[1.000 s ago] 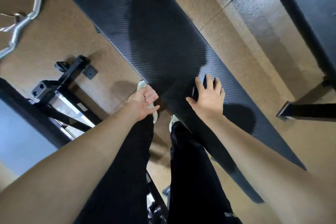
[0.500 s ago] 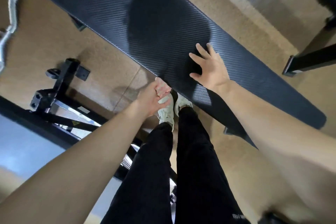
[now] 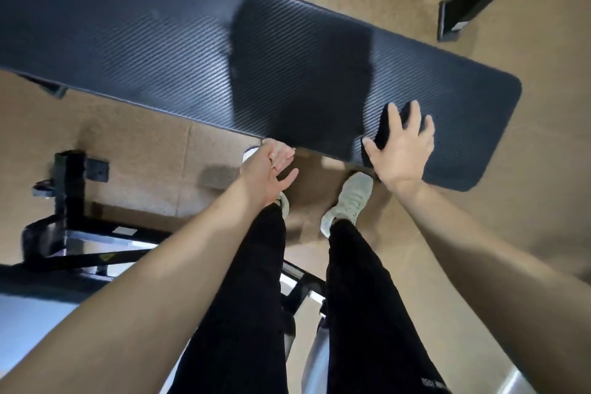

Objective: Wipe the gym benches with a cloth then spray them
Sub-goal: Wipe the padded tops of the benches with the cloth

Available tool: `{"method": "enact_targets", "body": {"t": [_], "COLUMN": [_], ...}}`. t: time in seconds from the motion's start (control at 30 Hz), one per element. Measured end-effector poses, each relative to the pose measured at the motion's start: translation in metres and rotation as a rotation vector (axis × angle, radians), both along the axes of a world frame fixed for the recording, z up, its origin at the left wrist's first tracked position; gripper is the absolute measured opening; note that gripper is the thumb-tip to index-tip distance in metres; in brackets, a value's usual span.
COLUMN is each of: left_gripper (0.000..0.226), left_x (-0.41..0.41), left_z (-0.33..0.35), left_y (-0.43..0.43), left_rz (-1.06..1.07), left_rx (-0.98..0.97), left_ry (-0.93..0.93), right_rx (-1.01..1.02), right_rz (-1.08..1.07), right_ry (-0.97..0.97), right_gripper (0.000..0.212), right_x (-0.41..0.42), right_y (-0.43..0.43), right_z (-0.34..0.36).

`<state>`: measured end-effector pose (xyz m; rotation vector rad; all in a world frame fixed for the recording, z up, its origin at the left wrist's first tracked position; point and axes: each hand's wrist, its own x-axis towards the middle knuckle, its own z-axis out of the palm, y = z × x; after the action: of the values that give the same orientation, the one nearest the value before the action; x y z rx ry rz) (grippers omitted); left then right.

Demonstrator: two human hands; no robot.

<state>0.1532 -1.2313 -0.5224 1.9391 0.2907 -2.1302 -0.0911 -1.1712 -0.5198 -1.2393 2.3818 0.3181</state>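
A long black padded gym bench [image 3: 160, 41] with a ribbed surface runs across the upper view; its rounded end is at the right. My right hand [image 3: 404, 153] lies flat on the pad near that end, at the front edge, fingers spread over a dark cloth [image 3: 385, 129] that shows between thumb and fingers. My left hand [image 3: 271, 168] hovers at the bench's front edge, left of the right hand, fingers loosely apart and holding nothing. No spray bottle is in view.
A black metal machine frame [image 3: 70, 201] stands on the tan floor at the left. Another black equipment foot [image 3: 463, 3] sits at the top right. My legs in black trousers and pale shoes [image 3: 348, 201] stand close to the bench.
My right hand has slid with the cloth along the pad to the bench's right end. My left hand has followed along the front edge and its fingers have loosened.
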Motion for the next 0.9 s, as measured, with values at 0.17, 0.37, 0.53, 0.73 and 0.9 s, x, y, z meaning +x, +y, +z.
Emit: {"method": "enact_targets", "body": {"t": [0.17,0.37,0.53,0.73,0.9], "left_gripper": [0.022,0.025,0.025,0.019,0.016], "left_x": [-0.039,-0.096,-0.139,-0.157,-0.159], "left_z": [-0.005,0.009,0.019,0.025,0.017], "left_y": [0.019,0.045,0.07,0.085,0.084], "left_rz": [-0.004,-0.054,-0.213,-0.492,-0.641], "left_rx": [0.024,0.048,0.027,0.013,0.017], "left_ry": [-0.148,-0.172,-0.156,-0.016,-0.073], "right_rx": [0.083,-0.126,-0.344,-0.053,-0.189], "right_rz": [0.03,0.15,-0.307,-1.636,-1.949], "right_ry": [-0.071,-0.236,-0.454,-1.401,-1.689], "right_gripper": [0.083,0.068,0.031,0.042,0.028], "right_x": [-0.024,-0.06,-0.06,-0.047,-0.045], "right_y": [0.042,0.072,0.105,0.124,0.124], "right_z": [-0.017,-0.017,-0.013,-0.006,-0.03]}}
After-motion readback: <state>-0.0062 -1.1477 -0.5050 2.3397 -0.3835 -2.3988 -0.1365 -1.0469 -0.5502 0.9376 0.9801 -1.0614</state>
